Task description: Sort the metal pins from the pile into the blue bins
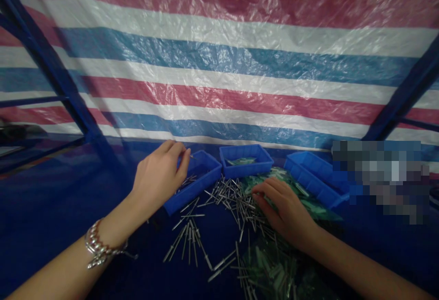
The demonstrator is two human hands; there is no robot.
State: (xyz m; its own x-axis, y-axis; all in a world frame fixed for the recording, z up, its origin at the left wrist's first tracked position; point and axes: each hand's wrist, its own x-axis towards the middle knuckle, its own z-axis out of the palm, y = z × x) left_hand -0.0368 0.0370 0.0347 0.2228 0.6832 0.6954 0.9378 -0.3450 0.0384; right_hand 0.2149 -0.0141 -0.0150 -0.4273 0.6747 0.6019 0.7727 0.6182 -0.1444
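Note:
My left hand (163, 167), with a beaded bracelet (98, 243) on the wrist, is raised over the left blue bin (192, 195). Thumb and forefinger are pinched together, and the thin tip of a blind rivet (193, 157) sticks out past them. Several more rivets lie inside that bin. On the blue surface, a loose pile of silver blind rivets (236, 201) spreads between my hands. My right hand (283, 208) is at the pile's right side, beside green plastic bags (308, 204). Its fingers are curled together; whatever is between them is hidden.
A middle blue bin (248, 168) holds greenish pieces, and another blue bin (313, 179) stands at the right. More rivets and a green bag (270, 263) lie nearer me. Blue metal frame posts (65, 76) and a striped plastic sheet (222, 62) stand behind.

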